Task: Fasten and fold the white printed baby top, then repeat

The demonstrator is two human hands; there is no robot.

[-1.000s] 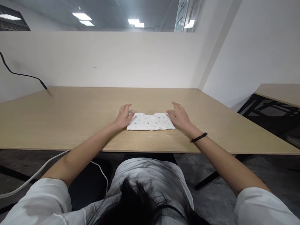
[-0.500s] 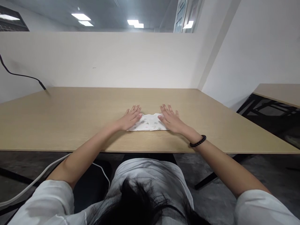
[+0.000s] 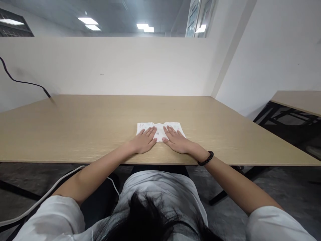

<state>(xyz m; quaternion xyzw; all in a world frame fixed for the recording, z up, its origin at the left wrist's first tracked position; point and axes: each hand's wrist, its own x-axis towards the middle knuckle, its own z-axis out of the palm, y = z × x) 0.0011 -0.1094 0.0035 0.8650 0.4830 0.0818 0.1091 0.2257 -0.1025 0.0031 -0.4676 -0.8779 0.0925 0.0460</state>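
Observation:
A white cloth (image 3: 159, 129) with small printed figures lies folded into a flat rectangle close to the table's front edge. It looks like a small garment, with a shallow dip in the middle of its far edge. My left hand (image 3: 145, 140) rests flat on its left half, fingers stretched out and pointing away from me. On the right half, my right hand (image 3: 175, 139) lies palm down with its fingers spread. The thumbs point toward each other across a narrow strip of cloth. Beneath both palms, the near corners of the cloth are hidden.
The wooden table (image 3: 100, 113) reaches back to a low white partition (image 3: 130, 67) with glass above. At the left, a black cable (image 3: 27, 81) comes down to the tabletop. A white cable (image 3: 37, 203) hangs by my left arm. Another table (image 3: 298, 100) stands at the right.
Both hands have slid toward me and inward, from the outer ends of the cloth to its near part. More of its far corners now shows, and it lies flatter.

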